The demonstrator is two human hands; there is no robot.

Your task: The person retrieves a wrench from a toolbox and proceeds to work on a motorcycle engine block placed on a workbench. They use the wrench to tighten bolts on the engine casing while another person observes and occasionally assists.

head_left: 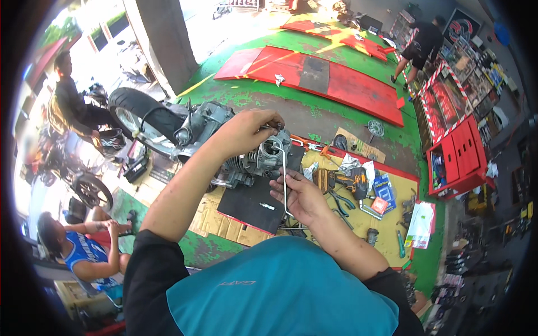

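A motorcycle engine (238,162) with a finned cylinder lies in front of me, its round opening (271,147) facing me. My left hand (252,130) reaches over the engine's far end, its fingers curled together at the top; whatever they pinch is hidden. Closed around a long silver metal rod, bent at its ends (285,187), is my right hand (301,197). The rod's upper end meets the engine next to the opening. On the black mat (249,204) below lies a spark plug (267,206).
A yellow-and-black cordless drill (353,180), pliers (341,203) and a blue box (384,187) lie right of the mat. A rear wheel (140,115) adjoins the engine. Beyond are red lift platforms (269,64) and a red cabinet (460,157). People are at left and far right.
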